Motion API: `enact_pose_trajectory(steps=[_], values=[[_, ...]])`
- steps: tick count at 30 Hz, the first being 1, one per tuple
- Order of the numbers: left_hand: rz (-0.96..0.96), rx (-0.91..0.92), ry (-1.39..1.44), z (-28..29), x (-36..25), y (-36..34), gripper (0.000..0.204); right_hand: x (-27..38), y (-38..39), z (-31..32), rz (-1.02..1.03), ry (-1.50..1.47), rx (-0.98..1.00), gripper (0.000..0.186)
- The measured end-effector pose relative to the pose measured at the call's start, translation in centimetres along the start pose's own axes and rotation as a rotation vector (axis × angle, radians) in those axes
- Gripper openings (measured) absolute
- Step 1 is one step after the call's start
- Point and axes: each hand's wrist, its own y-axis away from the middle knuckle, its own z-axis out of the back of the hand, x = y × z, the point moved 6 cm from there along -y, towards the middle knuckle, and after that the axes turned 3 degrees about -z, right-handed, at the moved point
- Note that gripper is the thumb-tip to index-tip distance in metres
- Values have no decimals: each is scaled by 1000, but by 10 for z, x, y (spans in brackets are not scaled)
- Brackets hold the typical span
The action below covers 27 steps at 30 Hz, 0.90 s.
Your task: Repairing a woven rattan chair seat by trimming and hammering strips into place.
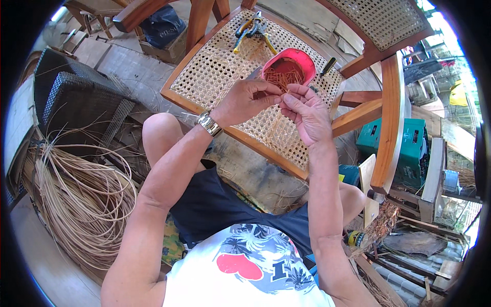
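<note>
Head view: the left hand (244, 102) and right hand (310, 115) pinch close together over a cane chair seat (215, 77), what they grip unclear. Brown slivers (285, 75) lie in a red tub (305, 60) just beyond. Fingertip sorting appears underway; steadiness seems needed next.

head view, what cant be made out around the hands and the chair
In the head view:
- Anything pinched between the left hand and right hand: too small, and the fingers cover it.
- Near side of the pink bowl: hidden by the hands.
- Top of the cane chair back: cut off by the upper edge.
- Part of the green crate: behind the chair leg.
</note>
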Motion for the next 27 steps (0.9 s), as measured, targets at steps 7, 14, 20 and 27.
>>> enact_pose_trajectory(steps=[7, 14, 20, 27], values=[[-129, -61, -114, -6, -11, 4, 20, -8, 6, 8, 49, -25, -99, 27], [-69, -46, -102, -5, -6, 5, 14, 15, 0, 18, 202, 135, -277, 23], [-67, -219, -461, 35, -6, 2, 21, 53, 47, 56, 337, 970, -363, 20], [36, -441, -517, 83, -5, 4, 31, 36, 129, 168, 162, 1876, -409, 18]])
